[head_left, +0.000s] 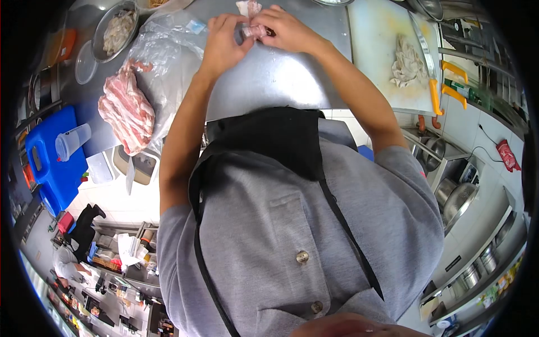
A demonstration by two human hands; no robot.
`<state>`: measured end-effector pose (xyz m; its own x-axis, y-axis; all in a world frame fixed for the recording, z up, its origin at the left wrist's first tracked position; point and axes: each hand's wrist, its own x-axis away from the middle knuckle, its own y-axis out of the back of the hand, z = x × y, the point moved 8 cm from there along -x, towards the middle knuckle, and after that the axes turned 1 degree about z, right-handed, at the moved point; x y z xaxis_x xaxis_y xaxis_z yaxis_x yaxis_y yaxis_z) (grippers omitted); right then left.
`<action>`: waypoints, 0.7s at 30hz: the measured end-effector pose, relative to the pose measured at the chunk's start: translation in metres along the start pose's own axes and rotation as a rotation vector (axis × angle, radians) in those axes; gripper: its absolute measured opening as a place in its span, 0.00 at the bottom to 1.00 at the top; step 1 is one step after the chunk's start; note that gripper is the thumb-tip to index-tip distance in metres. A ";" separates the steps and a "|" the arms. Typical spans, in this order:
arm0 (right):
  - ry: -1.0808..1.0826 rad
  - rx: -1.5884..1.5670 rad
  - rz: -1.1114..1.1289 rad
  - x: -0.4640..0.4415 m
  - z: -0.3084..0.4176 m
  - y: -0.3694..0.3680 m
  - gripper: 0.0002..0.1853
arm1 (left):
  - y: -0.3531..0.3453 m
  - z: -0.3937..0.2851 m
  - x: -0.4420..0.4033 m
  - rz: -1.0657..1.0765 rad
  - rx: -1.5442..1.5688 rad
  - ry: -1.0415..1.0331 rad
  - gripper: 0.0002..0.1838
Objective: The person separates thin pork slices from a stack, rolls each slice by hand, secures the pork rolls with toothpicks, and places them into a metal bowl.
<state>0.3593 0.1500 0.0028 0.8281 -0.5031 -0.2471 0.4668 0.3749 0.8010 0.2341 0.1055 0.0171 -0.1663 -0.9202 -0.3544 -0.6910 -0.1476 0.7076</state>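
Note:
On the steel counter [269, 78], near its far side, my left hand [224, 45] and my right hand [289, 31] close round a small piece of pale pink meat [256, 32] from either side. A dark item, too small to name, shows by my right fingers. Just beyond them lies another bit of meat [248, 7]. Left of my left arm, a large slab of raw meat [128, 109] rests next to a clear plastic bag [168, 62].
At right a cutting board [382, 50] holds a crumpled cloth [408, 63] and an orange-handled knife [434, 98]. A metal bowl of food [115, 31] stands at the far left, above a blue container [62, 163]. Another person [70, 261] is at the lower left.

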 end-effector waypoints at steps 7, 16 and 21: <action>-0.194 -0.216 0.031 -0.017 -0.026 0.000 0.10 | -0.001 0.000 -0.008 -0.071 -0.006 -0.104 0.14; 0.007 -0.081 -0.117 -0.025 -0.022 0.002 0.09 | 0.000 0.041 -0.029 -0.044 -0.019 -0.001 0.14; -0.132 -0.067 -0.158 -0.027 -0.026 0.018 0.12 | 0.013 -0.005 -0.025 -0.128 -0.116 -0.191 0.19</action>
<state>0.3540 0.1905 0.0099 0.6974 -0.6556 -0.2895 0.6108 0.3325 0.7186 0.2330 0.1248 0.0384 -0.2203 -0.8075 -0.5471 -0.6313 -0.3096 0.7111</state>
